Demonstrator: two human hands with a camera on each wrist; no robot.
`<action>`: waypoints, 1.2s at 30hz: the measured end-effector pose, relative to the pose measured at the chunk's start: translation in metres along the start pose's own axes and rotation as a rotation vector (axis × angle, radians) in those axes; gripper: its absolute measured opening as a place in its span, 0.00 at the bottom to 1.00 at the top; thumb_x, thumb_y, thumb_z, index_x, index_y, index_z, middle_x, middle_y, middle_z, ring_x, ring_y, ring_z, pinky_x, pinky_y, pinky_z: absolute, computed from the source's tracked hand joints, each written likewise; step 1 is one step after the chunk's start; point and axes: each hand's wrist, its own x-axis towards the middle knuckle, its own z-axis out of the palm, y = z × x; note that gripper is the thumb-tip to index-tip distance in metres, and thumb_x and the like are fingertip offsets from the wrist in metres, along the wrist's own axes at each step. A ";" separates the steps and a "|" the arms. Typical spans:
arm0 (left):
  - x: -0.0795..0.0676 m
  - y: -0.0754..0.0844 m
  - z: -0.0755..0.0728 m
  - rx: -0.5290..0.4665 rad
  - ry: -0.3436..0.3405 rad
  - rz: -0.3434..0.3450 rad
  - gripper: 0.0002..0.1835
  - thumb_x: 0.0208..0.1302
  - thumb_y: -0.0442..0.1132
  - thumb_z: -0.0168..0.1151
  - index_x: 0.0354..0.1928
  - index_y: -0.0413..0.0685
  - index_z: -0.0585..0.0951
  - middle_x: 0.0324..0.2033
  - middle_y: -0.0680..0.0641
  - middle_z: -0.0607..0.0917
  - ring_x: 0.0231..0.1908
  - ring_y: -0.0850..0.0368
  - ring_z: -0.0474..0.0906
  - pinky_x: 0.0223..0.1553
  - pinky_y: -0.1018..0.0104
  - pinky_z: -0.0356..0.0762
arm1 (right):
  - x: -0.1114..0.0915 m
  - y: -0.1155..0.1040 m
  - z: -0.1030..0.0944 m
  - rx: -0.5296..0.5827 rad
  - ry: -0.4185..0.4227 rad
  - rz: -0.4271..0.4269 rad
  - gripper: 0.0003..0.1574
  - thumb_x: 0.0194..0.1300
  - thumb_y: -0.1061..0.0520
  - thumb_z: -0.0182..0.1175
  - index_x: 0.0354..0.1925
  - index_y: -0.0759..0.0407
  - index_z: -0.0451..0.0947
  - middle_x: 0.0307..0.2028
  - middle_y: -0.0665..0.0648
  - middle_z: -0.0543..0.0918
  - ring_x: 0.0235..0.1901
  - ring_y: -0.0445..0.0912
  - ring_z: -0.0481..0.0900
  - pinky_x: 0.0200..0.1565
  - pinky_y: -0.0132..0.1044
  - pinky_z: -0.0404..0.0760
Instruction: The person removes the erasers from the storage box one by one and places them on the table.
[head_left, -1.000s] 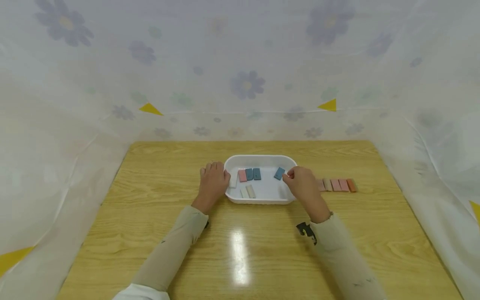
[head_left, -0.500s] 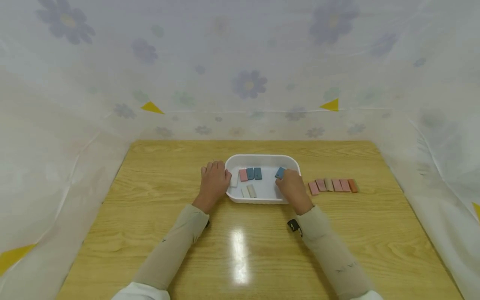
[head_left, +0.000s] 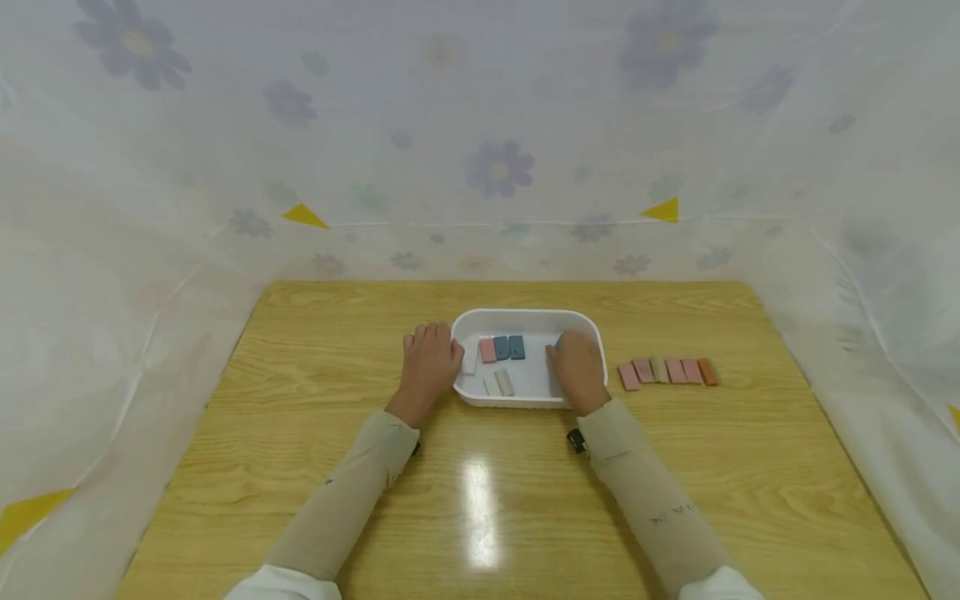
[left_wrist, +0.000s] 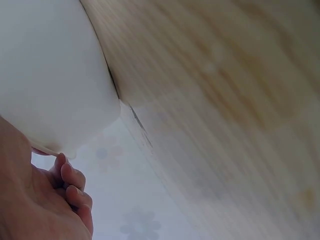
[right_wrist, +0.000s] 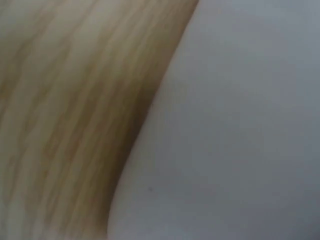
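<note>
A white tray (head_left: 532,402) stands on the table with small flat blocks in it. My left hand (head_left: 429,367) grips its left rim; in the left wrist view the left hand (left_wrist: 50,200) has curled fingers under the rim. At the tray's right end, my right hand (head_left: 579,368) curls over a blue block (head_left: 558,342) and pinches it; most of the block is covered. Two other blue blocks (head_left: 517,347) lie side by side with a pink block (head_left: 488,350) at the left. Pale blocks (head_left: 504,382) lie nearer the front, and a white block (head_left: 469,360) sits by the left wall.
Right of the tray, a row of pink, cream and orange blocks (head_left: 676,372) lies on the wooden table (head_left: 360,533). Pale flowered sheeting (head_left: 495,125) encloses the back and sides. The right wrist view shows only the tray's outer wall (right_wrist: 225,125) and wood grain.
My right hand has moved left into the tray and now covers most of the blue block there. The row on the table shows fully now. The left hand stays at the rim.
</note>
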 end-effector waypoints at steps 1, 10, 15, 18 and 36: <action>0.000 0.000 0.000 -0.002 0.001 0.000 0.11 0.66 0.44 0.46 0.37 0.43 0.71 0.31 0.47 0.71 0.33 0.51 0.62 0.36 0.57 0.55 | 0.000 0.000 0.001 -0.009 0.010 -0.005 0.19 0.62 0.54 0.60 0.20 0.64 0.69 0.19 0.59 0.73 0.22 0.51 0.72 0.27 0.44 0.72; 0.001 0.003 -0.004 0.007 0.019 0.003 0.11 0.66 0.44 0.46 0.38 0.42 0.71 0.32 0.46 0.72 0.33 0.51 0.62 0.36 0.57 0.56 | 0.002 0.000 0.002 -0.029 0.048 -0.009 0.16 0.64 0.55 0.57 0.25 0.65 0.70 0.23 0.61 0.73 0.25 0.53 0.73 0.28 0.45 0.71; 0.001 0.003 -0.003 0.004 0.023 0.004 0.11 0.66 0.43 0.47 0.39 0.42 0.71 0.34 0.45 0.73 0.35 0.50 0.63 0.37 0.57 0.57 | 0.003 0.000 0.002 -0.027 0.051 -0.002 0.14 0.61 0.59 0.57 0.21 0.64 0.69 0.19 0.59 0.71 0.21 0.51 0.71 0.23 0.42 0.69; 0.001 0.002 -0.003 -0.004 0.021 0.005 0.12 0.66 0.43 0.47 0.40 0.41 0.71 0.34 0.45 0.73 0.35 0.50 0.63 0.37 0.58 0.58 | 0.004 0.000 0.002 -0.001 0.025 0.022 0.14 0.59 0.61 0.57 0.19 0.62 0.68 0.18 0.58 0.71 0.19 0.49 0.69 0.21 0.40 0.68; -0.002 0.000 0.000 -0.012 0.011 0.000 0.12 0.66 0.43 0.46 0.41 0.40 0.72 0.35 0.44 0.74 0.37 0.49 0.64 0.38 0.57 0.60 | -0.002 -0.003 -0.008 0.183 -0.119 0.095 0.19 0.56 0.53 0.63 0.37 0.69 0.76 0.32 0.63 0.81 0.28 0.50 0.76 0.32 0.43 0.75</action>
